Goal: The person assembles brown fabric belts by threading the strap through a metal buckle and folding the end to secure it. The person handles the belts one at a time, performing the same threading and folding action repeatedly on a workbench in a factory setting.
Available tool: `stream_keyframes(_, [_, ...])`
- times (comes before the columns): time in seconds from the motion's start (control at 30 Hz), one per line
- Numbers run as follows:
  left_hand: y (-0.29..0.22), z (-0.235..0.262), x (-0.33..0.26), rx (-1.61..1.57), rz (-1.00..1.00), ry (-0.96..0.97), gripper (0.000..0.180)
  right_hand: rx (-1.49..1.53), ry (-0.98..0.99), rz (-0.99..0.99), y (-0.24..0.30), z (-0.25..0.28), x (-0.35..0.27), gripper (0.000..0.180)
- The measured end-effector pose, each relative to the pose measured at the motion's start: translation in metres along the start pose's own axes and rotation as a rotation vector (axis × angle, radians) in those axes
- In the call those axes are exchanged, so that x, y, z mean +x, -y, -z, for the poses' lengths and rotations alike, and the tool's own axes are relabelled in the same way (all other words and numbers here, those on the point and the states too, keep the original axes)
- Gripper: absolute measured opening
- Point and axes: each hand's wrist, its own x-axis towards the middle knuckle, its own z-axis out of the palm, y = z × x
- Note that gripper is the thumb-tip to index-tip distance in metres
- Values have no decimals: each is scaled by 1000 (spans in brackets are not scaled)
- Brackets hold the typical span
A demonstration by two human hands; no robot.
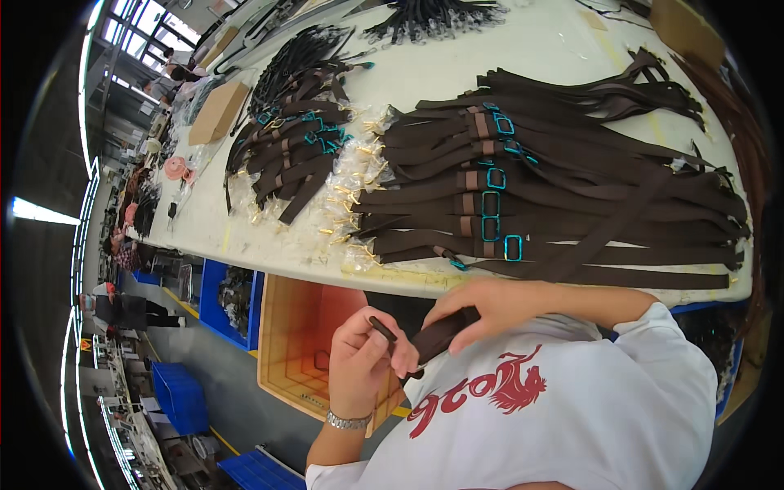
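Observation:
A dark brown strap [443, 333] is stretched between my two hands, just in front of the table's near edge. My left hand [365, 357], with a metal watch on the wrist, is closed around one end. A small dark piece [382, 328] sticks up between its fingers; whether it is a buckle or a folded strap end, I cannot tell. With bent fingers, my right hand [490, 308] grips the strap further along. Many similar brown straps [604, 200] lie side by side on the table, several with blue-tinted buckles [490, 216] and plastic-wrapped ends [359, 180].
The white table [441, 282] curves across the view. A second strap pile [298, 155] and a cardboard box [218, 113] lie further left. Below the edge stand an orange crate [282, 367] and blue bins [214, 296]. A person [122, 310] stands in the aisle.

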Motion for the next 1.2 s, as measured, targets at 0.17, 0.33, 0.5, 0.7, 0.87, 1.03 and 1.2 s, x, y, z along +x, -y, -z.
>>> stream_keyframes(0.17, [0,6,-9,81,-83,-115,28,419,246,-268,-16,9,17,33])
stream_keyframes(0.33, [-16,5,-29,146,-222,-86,25,53,272,-42,21,22,43,31])
stream_keyframes(0.5, [-27,1,-35,333,-114,-162,10,-472,81,473,68,21,66,34])
stream_keyframes(0.7, [-12,-7,-16,301,-217,-209,9,-923,-77,711,73,56,94,37])
stream_keyframes(0.87, [23,-4,24,235,-435,-304,14,-1008,-623,461,67,62,80,42])
stream_keyframes(1.03, [48,-21,49,181,-360,-268,13,505,-430,-297,-6,12,30,29])
stream_keyframes(1.2, [64,-8,44,224,-190,-244,11,1192,-379,-39,-1,-2,28,52])
